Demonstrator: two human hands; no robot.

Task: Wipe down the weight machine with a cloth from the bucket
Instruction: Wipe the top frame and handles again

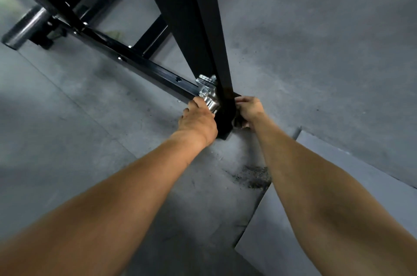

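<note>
left hand [198, 121] curled round the weight machine [191, 27] post's foot, beside chrome bolts [208, 95] | right hand [249, 111] clutching greyish cloth [238, 122] against post's other side | grey floor [316, 50], dirt patch [255, 176] between forearms, mat [338, 185] under right forearm

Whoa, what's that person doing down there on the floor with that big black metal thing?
A person reaches down with both bare hands to the bottom corner of the black weight machine frame. The left hand rests against the silver bolted bracket there; the right hand is on the frame's other side. A grey scrap peeks out under the right hand, maybe the cloth, but it is mostly hidden. No bucket is in view.
</note>
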